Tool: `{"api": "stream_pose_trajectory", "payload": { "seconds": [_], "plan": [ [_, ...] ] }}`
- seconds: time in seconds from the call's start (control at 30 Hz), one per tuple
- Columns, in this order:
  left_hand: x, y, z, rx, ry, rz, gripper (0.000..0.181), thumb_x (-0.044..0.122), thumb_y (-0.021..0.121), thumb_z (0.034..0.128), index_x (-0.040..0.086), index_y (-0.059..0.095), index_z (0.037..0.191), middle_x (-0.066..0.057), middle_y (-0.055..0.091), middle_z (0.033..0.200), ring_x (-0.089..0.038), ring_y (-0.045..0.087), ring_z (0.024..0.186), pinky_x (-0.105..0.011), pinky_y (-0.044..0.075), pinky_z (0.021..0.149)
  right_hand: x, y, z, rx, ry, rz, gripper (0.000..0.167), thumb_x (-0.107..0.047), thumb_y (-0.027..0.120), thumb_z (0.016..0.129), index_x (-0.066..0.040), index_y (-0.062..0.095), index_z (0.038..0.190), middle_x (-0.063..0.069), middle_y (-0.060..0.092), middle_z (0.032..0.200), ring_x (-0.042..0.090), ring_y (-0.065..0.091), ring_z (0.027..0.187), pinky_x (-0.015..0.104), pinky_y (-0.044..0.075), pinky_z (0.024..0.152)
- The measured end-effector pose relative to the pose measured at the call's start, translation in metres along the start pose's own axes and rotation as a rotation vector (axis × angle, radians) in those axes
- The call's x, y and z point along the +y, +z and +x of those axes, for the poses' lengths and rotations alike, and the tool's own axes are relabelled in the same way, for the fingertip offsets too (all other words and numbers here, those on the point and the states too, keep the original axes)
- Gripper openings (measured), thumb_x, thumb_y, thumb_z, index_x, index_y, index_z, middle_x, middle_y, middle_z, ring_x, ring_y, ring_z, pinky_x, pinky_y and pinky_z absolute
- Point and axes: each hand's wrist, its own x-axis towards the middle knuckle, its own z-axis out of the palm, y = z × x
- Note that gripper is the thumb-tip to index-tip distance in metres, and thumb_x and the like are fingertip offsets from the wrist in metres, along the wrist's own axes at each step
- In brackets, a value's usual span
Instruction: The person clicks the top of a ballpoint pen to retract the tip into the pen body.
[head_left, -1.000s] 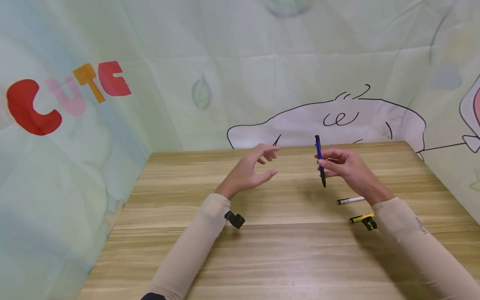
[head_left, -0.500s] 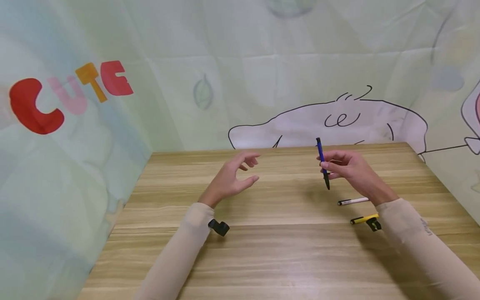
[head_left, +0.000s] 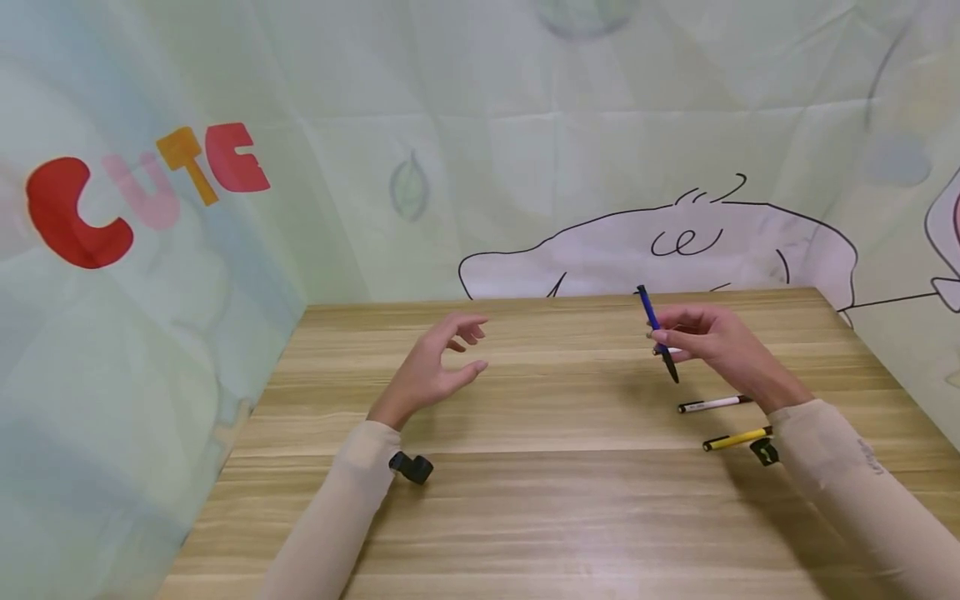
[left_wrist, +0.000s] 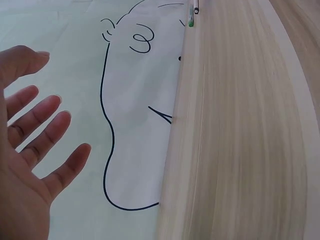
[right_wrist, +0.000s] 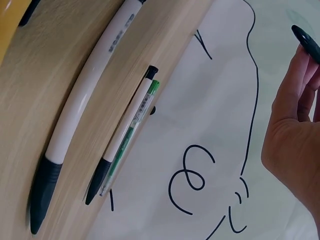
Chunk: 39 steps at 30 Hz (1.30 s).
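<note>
In the head view a blue pen [head_left: 649,310] with a black lower end is pinched between the thumb and fingers of the right hand [head_left: 708,337], tilted and raised over the back right of the table. The right wrist view shows the right hand [right_wrist: 295,120] at its right edge with the dark tip of the pen [right_wrist: 306,42]. My left hand [head_left: 431,367] hovers over the table left of centre, its fingers relaxed, thumb apart, holding nothing. Its spread fingers also show in the left wrist view, where the left hand [left_wrist: 30,145] touches no object.
On the wooden table [head_left: 480,517] lie a white pen [head_left: 712,404] and a yellow pen [head_left: 738,439], near the right forearm. Farther back, a white pen [right_wrist: 122,125] lies beside a green clear pen [right_wrist: 120,155]. A printed cloth [head_left: 480,167] stands behind the table.
The left hand has moved left and slightly toward the near side, away from the right hand. The right hand has shifted slightly right and down with the blue pen, which leans more.
</note>
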Motion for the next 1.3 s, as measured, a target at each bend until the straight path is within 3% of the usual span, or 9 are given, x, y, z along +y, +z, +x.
{"api": "stream_pose_trajectory", "payload": {
  "seconds": [0.33, 0.57, 0.8, 1.07, 1.3],
  "plan": [
    [-0.005, -0.01, -0.014, 0.02, -0.007, 0.023, 0.058, 0.012, 0.078, 0.0884, 0.016, 0.055, 0.141, -0.005, 0.063, 0.118, -0.021, 0.059, 0.108, -0.049, 0.059, 0.085, 0.003, -0.009, -0.006, -0.006, 0.016, -0.078, 0.033, -0.028, 0.071, 0.097, -0.004, 0.07, 0.119, 0.001, 0.073, 0.109, 0.025, 0.07, 0.101, 0.031, 0.061, 0.081],
    [-0.004, -0.014, -0.02, 0.029, -0.01, 0.029, 0.058, 0.01, 0.078, 0.0885, 0.015, 0.055, 0.141, -0.007, 0.063, 0.118, -0.023, 0.06, 0.107, -0.051, 0.059, 0.084, 0.011, -0.019, -0.009, -0.049, -0.021, -0.163, 0.032, -0.027, 0.069, 0.098, -0.003, 0.07, 0.12, 0.01, 0.071, 0.114, 0.02, 0.069, 0.096, 0.031, 0.061, 0.08],
    [-0.004, -0.017, -0.029, 0.031, -0.043, 0.033, 0.058, 0.01, 0.078, 0.0889, 0.015, 0.054, 0.142, -0.006, 0.063, 0.119, -0.022, 0.06, 0.108, -0.052, 0.058, 0.085, 0.019, -0.028, -0.01, -0.063, -0.025, -0.231, 0.029, -0.027, 0.068, 0.099, -0.006, 0.07, 0.119, 0.008, 0.072, 0.111, 0.016, 0.069, 0.092, 0.031, 0.061, 0.079],
    [-0.004, -0.018, -0.032, 0.036, -0.066, 0.01, 0.061, 0.007, 0.079, 0.0872, 0.014, 0.054, 0.142, -0.013, 0.062, 0.12, -0.025, 0.06, 0.108, -0.052, 0.058, 0.087, 0.025, -0.037, -0.009, -0.062, -0.042, -0.288, 0.028, -0.022, 0.069, 0.099, -0.002, 0.07, 0.118, 0.01, 0.072, 0.108, 0.015, 0.068, 0.088, 0.029, 0.058, 0.074],
    [-0.003, -0.017, -0.033, 0.038, -0.065, -0.005, 0.062, 0.004, 0.08, 0.0857, 0.011, 0.054, 0.142, -0.01, 0.062, 0.12, -0.029, 0.059, 0.108, -0.054, 0.057, 0.086, 0.031, -0.041, -0.009, -0.079, -0.084, -0.367, 0.025, -0.017, 0.074, 0.095, -0.001, 0.073, 0.114, 0.012, 0.072, 0.099, 0.013, 0.067, 0.082, 0.026, 0.057, 0.069]
  ]
}}
